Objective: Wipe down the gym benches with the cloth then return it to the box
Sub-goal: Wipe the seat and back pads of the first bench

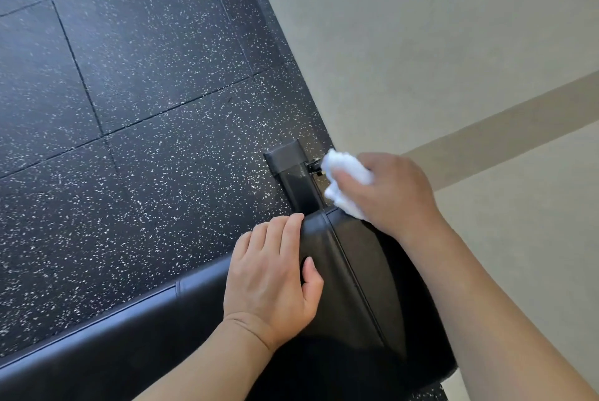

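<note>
White cloth (pixel 346 180) bunched in right hand (pixel 389 193), wiping far end of bench (pixel 356 271); left hand (pixel 275 274) spread flat, steadying pad. Next probably: sweep cloth along pad.

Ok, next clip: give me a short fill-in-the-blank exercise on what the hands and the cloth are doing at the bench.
1. The white cloth is bunched in the person's ____ hand.
2. The left hand rests on the edge of the black ____ pad.
3. The speckled floor is mostly ____ in colour.
4. The cloth is held near the pad's far end, above the bench's metal ____.

Missing words: right; bench; black; frame
</note>
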Motion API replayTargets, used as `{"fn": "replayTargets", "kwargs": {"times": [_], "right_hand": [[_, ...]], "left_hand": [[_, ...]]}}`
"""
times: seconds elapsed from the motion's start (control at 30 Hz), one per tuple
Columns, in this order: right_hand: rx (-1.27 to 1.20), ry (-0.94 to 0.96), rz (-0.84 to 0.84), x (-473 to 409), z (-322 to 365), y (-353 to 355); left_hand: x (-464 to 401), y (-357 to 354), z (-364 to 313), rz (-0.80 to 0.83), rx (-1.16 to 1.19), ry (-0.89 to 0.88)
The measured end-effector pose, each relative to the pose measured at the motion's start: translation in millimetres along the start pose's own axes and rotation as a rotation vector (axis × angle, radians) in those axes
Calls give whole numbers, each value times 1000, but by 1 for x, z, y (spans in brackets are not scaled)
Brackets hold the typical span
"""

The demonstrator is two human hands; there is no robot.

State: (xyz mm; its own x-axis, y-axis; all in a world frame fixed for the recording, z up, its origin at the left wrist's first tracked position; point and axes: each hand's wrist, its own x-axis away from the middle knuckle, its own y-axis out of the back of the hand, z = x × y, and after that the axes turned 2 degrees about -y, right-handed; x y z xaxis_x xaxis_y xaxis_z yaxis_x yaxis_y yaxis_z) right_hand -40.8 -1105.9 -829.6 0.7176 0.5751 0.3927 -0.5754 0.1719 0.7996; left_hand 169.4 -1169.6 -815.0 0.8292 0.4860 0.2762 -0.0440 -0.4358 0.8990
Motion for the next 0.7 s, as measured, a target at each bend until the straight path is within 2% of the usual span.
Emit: {"fn": "replayTargets", "kwargs": {"times": [0.1,0.17,0.23,0.27,0.37,0.43,0.5,0.53,0.63,0.7], "right_hand": [[202,63,170,-29,30,-12],[235,119,332,-39,39,-17],[113,99,447,-42,34,-12],[6,78,445,-39,25,-7],[-367,-6,290,-16,-14,7],[-517,-46,91,18,-42,9],[-480,-40,-122,54,-59,7],[-464,-40,-172,67,-63,5],[-426,-53,-221,73,-62,2],[-420,-70,-181,56,-53,5]], "left_hand": [[-1,1,-2,-10,-25,-3],[-1,1,-3,-12,-40,-5],[-1,1,-3,-14,-52,-3],[-1,1,-4,-14,-55,-3],[-1,0,-3,-19,-64,-3],[-1,-2,-2,-27,-74,-8],[-1,-2,-2,-35,-82,-9],[-1,-3,-2,-39,-86,-7],[-2,-2,-3,-40,-93,-3],[-2,-3,-3,-29,-104,0]]}}
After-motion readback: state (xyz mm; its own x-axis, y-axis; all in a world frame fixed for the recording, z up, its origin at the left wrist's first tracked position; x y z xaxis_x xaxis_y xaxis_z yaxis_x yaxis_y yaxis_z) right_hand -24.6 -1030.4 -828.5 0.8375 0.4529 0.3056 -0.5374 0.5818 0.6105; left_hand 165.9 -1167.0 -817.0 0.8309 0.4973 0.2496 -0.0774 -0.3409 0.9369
